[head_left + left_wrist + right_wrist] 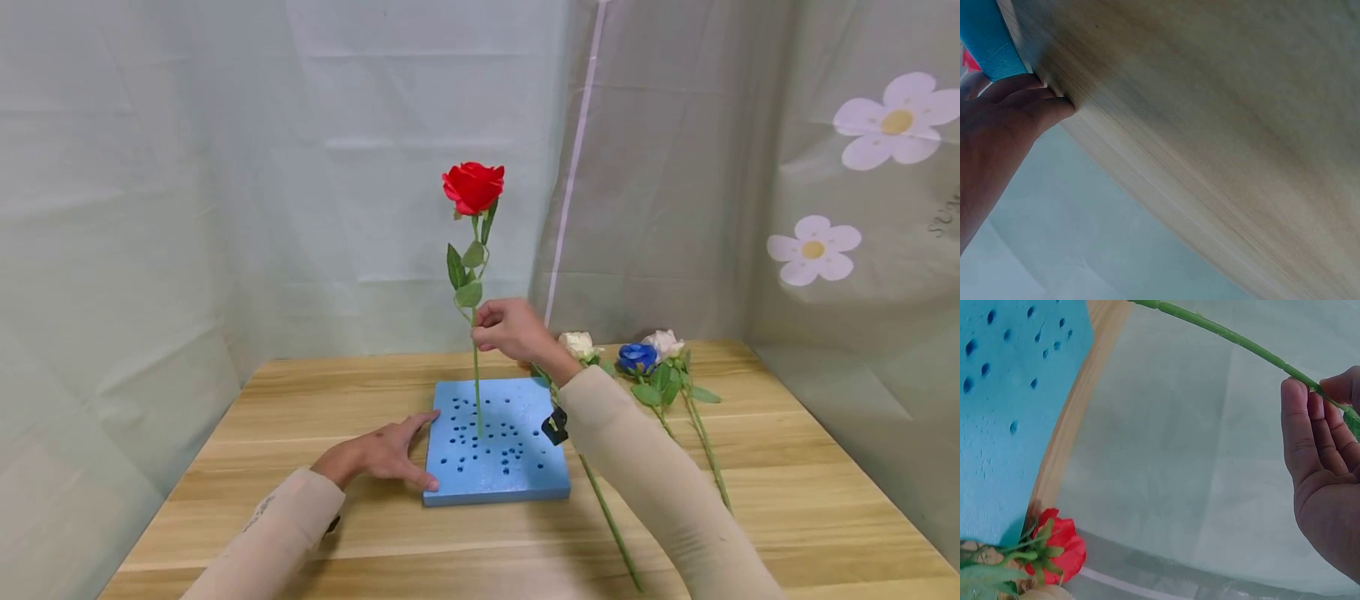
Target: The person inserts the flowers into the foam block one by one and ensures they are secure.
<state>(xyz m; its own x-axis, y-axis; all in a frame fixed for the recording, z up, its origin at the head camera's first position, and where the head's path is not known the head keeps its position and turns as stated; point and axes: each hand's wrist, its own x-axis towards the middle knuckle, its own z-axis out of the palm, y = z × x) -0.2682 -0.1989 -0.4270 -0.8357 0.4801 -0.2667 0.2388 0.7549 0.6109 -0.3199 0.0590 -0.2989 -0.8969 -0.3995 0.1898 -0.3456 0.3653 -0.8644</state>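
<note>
A red rose with a green stem and leaves stands nearly upright over the blue perforated board. My right hand pinches its stem between thumb and fingertips, just below the leaves. The stem's lower end meets the middle of the board among the holes. My left hand is at the board's left side, thumb and fingers spread, tips right at its edge. In the left wrist view, this hand has its fingers stretched beside the board.
Right of the board lie a cream rose, a blue rose and a pale pink rose, with long stems. Another red flower shows in the right wrist view. Curtains hang behind the wooden table.
</note>
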